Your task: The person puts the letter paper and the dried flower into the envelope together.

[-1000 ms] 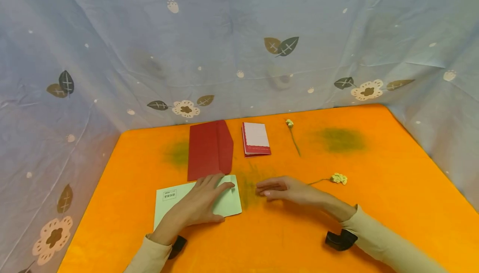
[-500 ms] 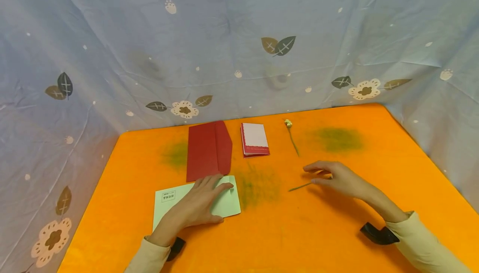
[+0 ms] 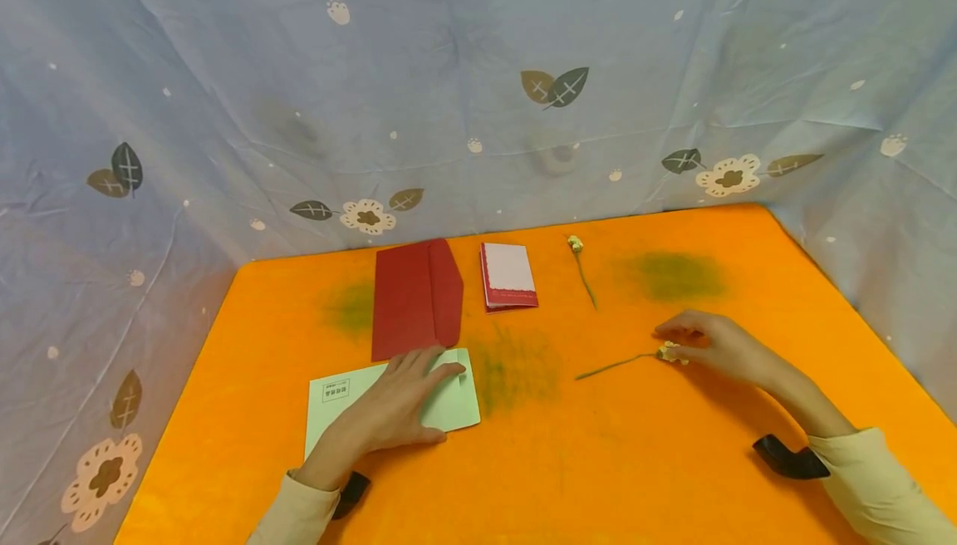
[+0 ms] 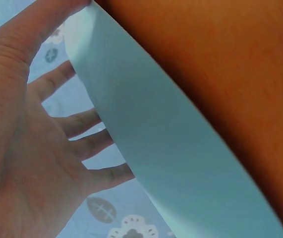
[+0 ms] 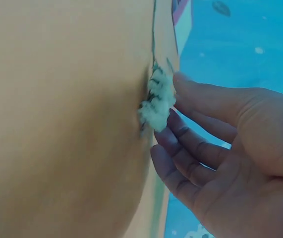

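Note:
My left hand rests across a pale green envelope lying near the front left. In the left wrist view its thumb lies along one edge of the envelope, with the spread fingers at the other edge. My right hand hovers low at a small pale yellow flower whose thin stem points left. In the right wrist view the thumb and fingertips are beside the flower head, apart from each other; whether they touch it is hard to tell.
A red envelope lies behind the green one, flap to the right. Beside it are a folded white and red card and a second yellow flower. Patterned cloth hangs along the back of the orange tabletop.
My right hand has moved right, away from the middle of the table, over the near flower's stem to its head. My left hand stays on the green envelope.

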Available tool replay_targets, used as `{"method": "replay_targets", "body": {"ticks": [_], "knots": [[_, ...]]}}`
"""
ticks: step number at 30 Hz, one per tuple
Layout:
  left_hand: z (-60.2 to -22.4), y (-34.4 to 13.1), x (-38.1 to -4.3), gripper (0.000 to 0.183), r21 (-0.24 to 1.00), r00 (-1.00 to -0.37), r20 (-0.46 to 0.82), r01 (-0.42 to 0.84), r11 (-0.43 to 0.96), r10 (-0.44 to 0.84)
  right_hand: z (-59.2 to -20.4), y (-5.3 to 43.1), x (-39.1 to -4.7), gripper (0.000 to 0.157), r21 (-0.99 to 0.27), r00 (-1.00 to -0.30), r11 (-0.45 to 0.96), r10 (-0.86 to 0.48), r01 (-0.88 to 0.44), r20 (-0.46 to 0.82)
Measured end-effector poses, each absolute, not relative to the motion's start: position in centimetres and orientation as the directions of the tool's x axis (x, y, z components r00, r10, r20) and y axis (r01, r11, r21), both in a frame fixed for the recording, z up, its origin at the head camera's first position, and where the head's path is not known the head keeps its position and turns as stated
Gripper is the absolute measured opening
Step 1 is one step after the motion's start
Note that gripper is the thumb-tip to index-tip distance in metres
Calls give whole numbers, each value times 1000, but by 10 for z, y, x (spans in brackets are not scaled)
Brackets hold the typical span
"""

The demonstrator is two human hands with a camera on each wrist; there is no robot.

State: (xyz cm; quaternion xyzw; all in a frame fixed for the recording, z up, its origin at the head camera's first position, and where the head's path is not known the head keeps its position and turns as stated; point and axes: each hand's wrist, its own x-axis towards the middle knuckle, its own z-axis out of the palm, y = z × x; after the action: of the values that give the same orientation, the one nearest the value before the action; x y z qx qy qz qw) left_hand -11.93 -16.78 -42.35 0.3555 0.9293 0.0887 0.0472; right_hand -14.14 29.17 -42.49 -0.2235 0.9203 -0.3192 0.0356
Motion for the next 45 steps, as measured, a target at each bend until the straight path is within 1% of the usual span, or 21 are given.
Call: {"method": "replay_targets", "body": {"ticks": [6,10,13,18,22,25,26,28,30,32,34,37,45], "knots": [[-423,-169,-120,83,196,-743,-24,652,732,669,-429,295,-140,27,-592,-892,708,-450,-385,42],[-423,-170,-120,82,192,-741,-23,656,730,671,-430,293,-140,19,-581,-882,708,-469,-401,38],[-423,-169,-120,82,192,-739,-23,658,728,674,-430,291,-140,15,-565,-877,706,-474,-428,72],[-424,-167,-120,81,201,-745,-29,649,734,667,-428,288,-144,16,-590,-880,678,-458,-438,127],[-423,-166,-121,81,198,-747,-35,646,737,664,-427,280,-147,17,-623,-889,659,-434,-422,145],[-422,-166,-121,81,192,-744,-36,650,735,667,-426,273,-147,20,-657,-910,659,-399,-368,109],[-422,-166,-121,81,191,-743,-35,652,734,669,-425,270,-147,22,-684,-921,652,-382,-327,76],[-421,-166,-121,82,192,-744,-37,650,735,667,-425,265,-148,29,-749,-939,626,-344,-218,-14],[-421,-166,-121,82,200,-745,-39,647,736,666,-425,259,-151,35,-815,-942,570,-318,-102,-104],[-421,-166,-120,82,204,-745,-38,646,735,665,-424,253,-153,42,-871,-933,491,-299,28,-199],[-420,-166,-120,81,207,-745,-40,645,735,665,-424,247,-156,45,-895,-919,435,-308,95,-247],[-419,-165,-120,81,205,-743,-43,648,734,668,-424,236,-159,45,-910,-903,393,-333,130,-273],[-417,-163,-121,83,193,-736,-53,655,730,675,-425,202,-164,38,-928,-875,355,-409,110,-260]]}}
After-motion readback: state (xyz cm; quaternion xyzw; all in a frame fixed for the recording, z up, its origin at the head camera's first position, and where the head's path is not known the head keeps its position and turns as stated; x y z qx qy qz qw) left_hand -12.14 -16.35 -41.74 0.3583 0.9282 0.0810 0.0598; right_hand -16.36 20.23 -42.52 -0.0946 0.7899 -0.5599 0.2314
